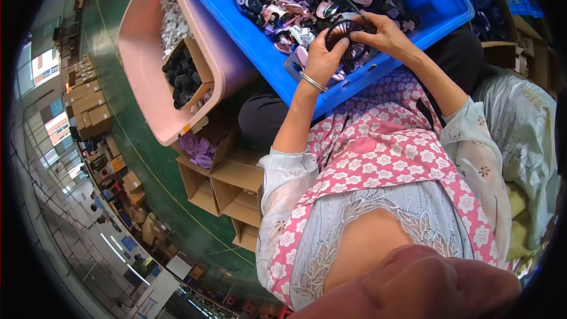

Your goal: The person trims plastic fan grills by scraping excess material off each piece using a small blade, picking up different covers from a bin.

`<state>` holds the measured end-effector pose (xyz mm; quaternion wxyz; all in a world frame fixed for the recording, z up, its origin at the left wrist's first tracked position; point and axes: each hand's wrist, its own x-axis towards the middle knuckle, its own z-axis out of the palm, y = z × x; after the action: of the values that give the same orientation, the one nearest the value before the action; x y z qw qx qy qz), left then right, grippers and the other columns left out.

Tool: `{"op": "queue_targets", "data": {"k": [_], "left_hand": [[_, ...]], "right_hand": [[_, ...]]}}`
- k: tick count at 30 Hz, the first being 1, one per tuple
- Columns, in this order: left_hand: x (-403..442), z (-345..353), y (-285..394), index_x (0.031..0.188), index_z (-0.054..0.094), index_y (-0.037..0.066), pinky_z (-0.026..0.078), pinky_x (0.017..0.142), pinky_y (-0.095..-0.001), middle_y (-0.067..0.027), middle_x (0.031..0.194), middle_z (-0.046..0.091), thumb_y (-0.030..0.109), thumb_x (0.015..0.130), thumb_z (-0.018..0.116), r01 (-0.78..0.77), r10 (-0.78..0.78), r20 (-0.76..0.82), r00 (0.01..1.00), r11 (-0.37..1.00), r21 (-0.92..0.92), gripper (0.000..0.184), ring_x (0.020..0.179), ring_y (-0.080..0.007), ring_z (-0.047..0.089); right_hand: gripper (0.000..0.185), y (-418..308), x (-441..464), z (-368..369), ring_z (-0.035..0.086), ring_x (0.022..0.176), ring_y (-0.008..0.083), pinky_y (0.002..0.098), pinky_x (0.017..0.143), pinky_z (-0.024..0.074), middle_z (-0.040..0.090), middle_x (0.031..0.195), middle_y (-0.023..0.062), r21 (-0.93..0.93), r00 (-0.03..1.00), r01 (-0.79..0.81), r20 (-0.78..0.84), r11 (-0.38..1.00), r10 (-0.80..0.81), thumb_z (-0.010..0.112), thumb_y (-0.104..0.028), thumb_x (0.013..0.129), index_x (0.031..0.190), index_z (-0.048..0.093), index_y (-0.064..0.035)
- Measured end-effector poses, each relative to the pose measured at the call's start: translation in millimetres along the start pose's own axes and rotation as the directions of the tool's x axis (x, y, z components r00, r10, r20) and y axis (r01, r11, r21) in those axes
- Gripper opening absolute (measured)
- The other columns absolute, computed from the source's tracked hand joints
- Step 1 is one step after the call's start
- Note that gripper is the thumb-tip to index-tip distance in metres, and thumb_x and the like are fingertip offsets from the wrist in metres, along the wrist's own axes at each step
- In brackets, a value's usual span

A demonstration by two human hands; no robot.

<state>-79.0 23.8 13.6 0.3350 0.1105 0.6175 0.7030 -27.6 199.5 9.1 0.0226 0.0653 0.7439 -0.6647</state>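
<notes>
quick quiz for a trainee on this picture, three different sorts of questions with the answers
1. True or false: the left hand and the right hand are both on the black fan grille.

2. Multiple choice: what colour is the large tub beside the blue crate?
A) green
B) pink
C) yellow

3. Fill in the blank: the silvery bangle is worn on the ____ wrist.

Key: 1. true; 2. B; 3. left

A blue crate point(251, 41) holds pink, black and purple plastic parts point(286, 9).
</notes>
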Motion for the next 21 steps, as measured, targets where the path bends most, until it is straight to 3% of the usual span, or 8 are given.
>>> {"op": "queue_targets", "data": {"k": [1, 2, 5, 8, 9, 12, 20, 21], "left_hand": [[-5.6, 1.5, -2.4, 0.102, 0.056, -0.001, 0.047, 0.071, -0.0215, -0.0014, 0.089, 0.06, 0.008, 0.085, 0.06, -0.009, 0.009, -0.015, 1.0, 1.0, 0.021, 0.02, 0.078, -0.0067, 0.055], [-13.4, 2.9, -3.8, 0.102, 0.055, -0.001, 0.047, 0.07, -0.0212, -0.001, 0.089, 0.06, 0.009, 0.086, 0.059, -0.024, 0.025, -0.033, 0.999, 0.999, 0.028, 0.019, 0.079, -0.0062, 0.055], [-34.6, 2.0, -16.0, 0.1, 0.054, 0.0, 0.047, 0.069, -0.0267, -0.0072, 0.083, 0.061, 0.013, 0.082, 0.061, -0.122, 0.152, -0.15, 0.977, 0.973, 0.195, 0.023, 0.073, -0.0131, 0.057], [-51.5, -0.3, -3.3, 0.096, 0.057, 0.001, 0.047, 0.066, -0.0255, -0.0061, 0.08, 0.062, 0.011, 0.079, 0.063, -0.209, 0.281, -0.234, 0.931, 0.933, 0.292, 0.021, 0.073, -0.0118, 0.058], [-54.8, -7.0, -2.5, 0.098, 0.058, 0.001, 0.049, 0.07, -0.0226, -0.0042, 0.085, 0.063, 0.009, 0.081, 0.065, -0.195, 0.261, -0.211, 0.942, 0.937, 0.291, 0.021, 0.077, -0.0092, 0.059], [-69.3, -10.4, 1.2, 0.095, 0.057, 0.0, 0.049, 0.068, -0.0227, -0.0035, 0.086, 0.063, 0.008, 0.08, 0.064, -0.18, 0.253, -0.208, 0.945, 0.931, 0.318, 0.018, 0.076, -0.0083, 0.059], [-80.9, 6.6, 6.5, 0.093, 0.052, 0.0, 0.05, 0.063, -0.03, -0.0122, 0.079, 0.064, 0.01, 0.079, 0.062, -0.216, 0.386, -0.225, 0.895, 0.814, 0.539, 0.02, 0.071, -0.0192, 0.064], [-83.3, 12.7, 8.9, 0.093, 0.05, 0.0, 0.047, 0.064, -0.0381, -0.0212, 0.078, 0.059, 0.009, 0.076, 0.062, -0.198, 0.356, -0.239, 0.903, 0.84, 0.506, 0.023, 0.075, -0.0375, 0.061]], "right_hand": [[0.028, 0.3, -2.7, 7.2, 0.052, 0.07, 0.0068, 0.0227, 0.064, 0.043, 0.061, 0.076, 0.0013, 0.113, 0.998, 0.053, -0.038, 0.992, -0.049, 0.068, -0.02, 0.077, 0.097, 0.06, -0.0027], [0.027, -0.3, -5.1, 7.9, 0.05, 0.069, 0.0071, 0.0234, 0.063, 0.0426, 0.059, 0.076, 0.0017, -0.013, 0.999, 0.046, -0.014, 0.999, -0.046, 0.068, -0.018, 0.076, 0.096, 0.058, -0.0017], [0.025, -8.9, -13.1, 20.0, 0.047, 0.066, 0.0082, 0.0257, 0.06, 0.0416, 0.054, 0.071, 0.0027, -0.05, 0.998, 0.036, 0.055, 0.998, -0.034, 0.065, -0.016, 0.076, 0.093, 0.056, -0.0001], [0.026, -24.9, -16.5, 35.6, 0.047, 0.065, 0.0088, 0.0255, 0.059, 0.0416, 0.054, 0.071, 0.0038, -0.121, 0.994, 0.086, 0.083, 0.989, -0.077, 0.064, -0.016, 0.076, 0.094, 0.055, -0.0002], [0.026, -37.5, -18.1, 36.3, 0.047, 0.066, 0.0083, 0.0253, 0.059, 0.0417, 0.054, 0.071, 0.004, -0.145, 0.988, 0.012, 0.156, 0.989, 0.011, 0.064, -0.015, 0.076, 0.095, 0.054, 0.0003], [0.027, -36.4, -25.8, 47.3, 0.048, 0.067, 0.0096, 0.0256, 0.061, 0.0422, 0.055, 0.071, 0.0061, -0.119, 0.982, 0.123, 0.161, 0.985, -0.103, 0.064, -0.013, 0.076, 0.097, 0.054, 0.0007], [0.021, -40.2, -32.6, 43.9, 0.043, 0.067, 0.0067, 0.0236, 0.058, 0.0388, 0.048, 0.069, 0.0015, -0.063, 0.969, 0.125, 0.22, 0.99, -0.109, 0.062, -0.009, 0.074, 0.088, 0.05, 0.0005], [0.02, -42.0, -36.9, 40.2, 0.042, 0.066, 0.0074, 0.025, 0.057, 0.0381, 0.047, 0.068, 0.0026, -0.083, 0.971, 0.099, 0.226, 0.992, -0.078, 0.061, -0.008, 0.074, 0.087, 0.049, 0.0007]]}}
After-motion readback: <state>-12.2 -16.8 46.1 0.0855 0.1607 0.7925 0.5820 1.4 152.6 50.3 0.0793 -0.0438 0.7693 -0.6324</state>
